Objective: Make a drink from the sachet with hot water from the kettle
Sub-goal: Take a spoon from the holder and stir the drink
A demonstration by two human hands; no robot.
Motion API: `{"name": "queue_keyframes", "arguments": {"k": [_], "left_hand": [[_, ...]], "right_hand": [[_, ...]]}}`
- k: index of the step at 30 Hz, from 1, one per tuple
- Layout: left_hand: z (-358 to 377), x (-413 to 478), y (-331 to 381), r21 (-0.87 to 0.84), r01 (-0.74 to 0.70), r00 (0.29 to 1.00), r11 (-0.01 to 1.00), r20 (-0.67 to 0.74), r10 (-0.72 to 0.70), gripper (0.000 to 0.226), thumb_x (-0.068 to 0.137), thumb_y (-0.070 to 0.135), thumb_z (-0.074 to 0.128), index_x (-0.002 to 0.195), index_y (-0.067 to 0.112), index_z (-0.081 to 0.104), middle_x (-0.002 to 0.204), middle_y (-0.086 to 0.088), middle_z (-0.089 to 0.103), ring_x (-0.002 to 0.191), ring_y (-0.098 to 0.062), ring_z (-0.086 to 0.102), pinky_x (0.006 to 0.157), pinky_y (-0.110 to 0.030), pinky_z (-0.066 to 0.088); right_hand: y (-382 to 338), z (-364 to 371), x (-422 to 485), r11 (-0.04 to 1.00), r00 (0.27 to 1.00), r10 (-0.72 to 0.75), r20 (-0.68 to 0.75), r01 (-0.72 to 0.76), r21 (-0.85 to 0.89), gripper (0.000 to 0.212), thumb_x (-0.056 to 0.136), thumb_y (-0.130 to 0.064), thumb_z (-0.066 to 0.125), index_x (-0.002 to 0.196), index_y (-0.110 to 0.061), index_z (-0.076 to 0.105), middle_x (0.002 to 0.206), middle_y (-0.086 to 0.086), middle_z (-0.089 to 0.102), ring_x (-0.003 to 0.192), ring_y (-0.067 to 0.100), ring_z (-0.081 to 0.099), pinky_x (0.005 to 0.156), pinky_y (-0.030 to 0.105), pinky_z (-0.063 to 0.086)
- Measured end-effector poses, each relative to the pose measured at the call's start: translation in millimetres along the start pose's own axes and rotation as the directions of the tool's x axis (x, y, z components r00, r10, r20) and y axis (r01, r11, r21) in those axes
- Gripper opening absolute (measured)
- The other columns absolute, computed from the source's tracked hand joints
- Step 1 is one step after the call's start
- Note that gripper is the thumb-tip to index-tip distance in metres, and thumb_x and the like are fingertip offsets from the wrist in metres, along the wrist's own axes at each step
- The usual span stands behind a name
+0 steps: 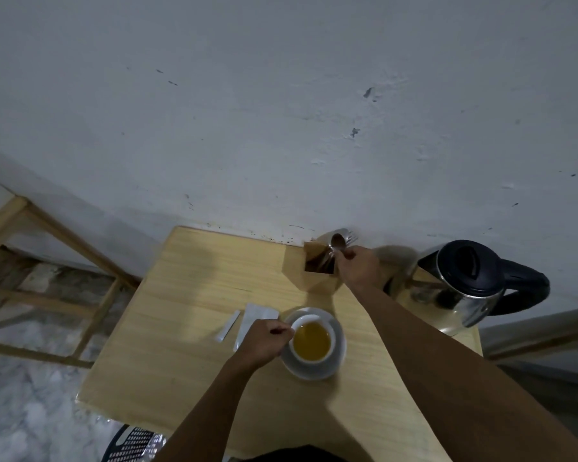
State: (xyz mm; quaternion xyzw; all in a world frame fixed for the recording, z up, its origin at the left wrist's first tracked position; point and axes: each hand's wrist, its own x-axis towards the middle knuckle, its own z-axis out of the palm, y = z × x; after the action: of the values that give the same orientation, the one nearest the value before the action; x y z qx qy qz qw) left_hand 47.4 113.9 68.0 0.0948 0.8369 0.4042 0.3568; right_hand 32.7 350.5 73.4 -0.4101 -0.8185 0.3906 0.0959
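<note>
Reaching toward the far edge of the wooden table (pixel 187 328), my right hand (pixel 356 265) pinches the handle of a spoon (pixel 338 243) between closed fingers, its bowl raised above a wooden cutlery holder (pixel 319 266) that stands against the wall (pixel 281 111). More metal cutlery (pixel 349 237) shows just behind the spoon, at the top of that holder. I cannot tell whether the spoon's lower end is inside the holder or clear of it.

My left hand (pixel 264 341) is curled at the left side of the white cup (pixel 312 341), fingers closed at the rim where the handle would be; the handle itself is hidden by my fingers, so I cannot say for certain that I grip it. The cup sits upright on a white saucer (pixel 339 355) near the middle of the table, and it holds a yellow-brown drink (pixel 312 340) close to the brim.

Just left of the saucer lie two pieces of white sachet: a narrow strip (pixel 228 325) and a wider packet (pixel 252 316), both flat on the tabletop, the packet partly under my left hand.

At the right rear corner of the table stands the steel kettle (pixel 474 288) with its black lid shut and black handle pointing right, well apart from the cup. My right forearm passes between the kettle and the saucer.
</note>
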Motion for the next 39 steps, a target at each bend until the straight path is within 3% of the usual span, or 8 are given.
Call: {"name": "queue_keyframes", "arguments": {"k": [6,13,15,19,25,29,36,39], "left_hand": [[0,3,-7,-0.004,-0.021,1.000,1.000,0.000,0.021,0.021,0.088,0.024,0.060,0.100,0.014,0.073,0.094,-0.006,0.073,0.068,-0.011,0.060,0.064,-0.021,0.046],[2,7,-11,0.006,-0.069,0.998,0.998,-0.006,0.069,0.018,0.087,0.021,0.062,0.096,0.011,0.074,0.096,-0.007,0.074,0.087,-0.014,0.066,0.071,-0.019,0.048],[2,8,-11,0.008,-0.071,0.997,0.997,-0.017,0.071,0.018,0.087,0.021,0.062,0.095,0.010,0.074,0.096,-0.008,0.074,0.089,-0.016,0.066,0.073,-0.019,0.046],[5,8,-13,0.013,-0.074,0.997,0.997,-0.021,0.074,0.018,0.088,0.021,0.062,0.092,0.008,0.074,0.092,-0.010,0.074,0.080,-0.015,0.063,0.068,-0.021,0.045],[7,9,-14,0.007,-0.075,0.997,0.997,-0.031,0.075,0.023,0.090,0.022,0.060,0.100,0.005,0.072,0.087,-0.007,0.069,0.078,-0.014,0.059,0.060,-0.016,0.042],[8,8,-15,0.023,-0.107,0.993,0.994,-0.040,0.108,0.023,0.090,0.022,0.059,0.099,0.003,0.071,0.083,-0.006,0.066,0.077,-0.015,0.058,0.059,-0.017,0.040],[9,8,-20,0.030,-0.150,0.988,0.988,-0.043,0.151,0.023,0.091,0.021,0.058,0.098,0.003,0.071,0.084,-0.008,0.067,0.079,-0.018,0.060,0.062,-0.021,0.042],[10,8,-20,0.013,-0.153,0.987,0.988,-0.045,0.153,0.023,0.091,0.021,0.058,0.100,0.003,0.071,0.090,-0.010,0.069,0.086,-0.022,0.062,0.072,-0.026,0.042]], "right_hand": [[-5,-7,-15,1.000,0.997,-0.026,-0.077,0.025,-0.010,0.026,0.089,-0.038,0.064,0.087,-0.013,0.074,0.082,0.004,0.072,0.072,0.018,0.061,0.059,0.025,0.041],[-19,-55,-69,0.782,0.846,-0.409,-0.342,0.519,0.346,0.008,0.082,-0.020,0.070,0.088,-0.019,0.065,0.088,-0.010,0.066,0.084,0.008,0.065,0.077,0.025,0.054],[-26,-69,-89,0.720,0.878,-0.350,-0.328,0.476,0.506,0.009,0.082,-0.019,0.069,0.082,-0.023,0.060,0.088,-0.004,0.071,0.090,0.013,0.069,0.082,0.030,0.055],[-20,-81,-120,0.726,0.945,-0.252,-0.207,0.326,0.605,0.015,0.093,-0.008,0.060,0.082,-0.013,0.052,0.068,-0.001,0.070,0.068,0.012,0.069,0.063,0.023,0.054],[30,-56,-144,0.898,0.987,-0.090,0.130,0.024,0.439,0.015,0.100,-0.035,0.049,0.104,-0.022,0.056,0.067,-0.006,0.055,0.053,0.004,0.047,0.055,0.030,0.041],[51,-46,-167,0.963,0.952,0.012,0.306,-0.093,0.253,0.019,0.097,-0.020,0.053,0.115,-0.021,0.058,0.080,-0.002,0.060,0.064,0.010,0.054,0.059,0.026,0.040],[65,-46,-198,0.998,0.934,-0.053,0.353,0.059,-0.009,0.023,0.100,-0.030,0.047,0.115,-0.030,0.064,0.075,-0.009,0.064,0.062,-0.001,0.056,0.060,0.015,0.041],[65,-44,-200,0.991,0.916,0.030,0.401,0.024,-0.128,0.024,0.097,-0.019,0.044,0.100,-0.008,0.065,0.080,0.001,0.063,0.071,0.015,0.058,0.062,0.029,0.044]]}}
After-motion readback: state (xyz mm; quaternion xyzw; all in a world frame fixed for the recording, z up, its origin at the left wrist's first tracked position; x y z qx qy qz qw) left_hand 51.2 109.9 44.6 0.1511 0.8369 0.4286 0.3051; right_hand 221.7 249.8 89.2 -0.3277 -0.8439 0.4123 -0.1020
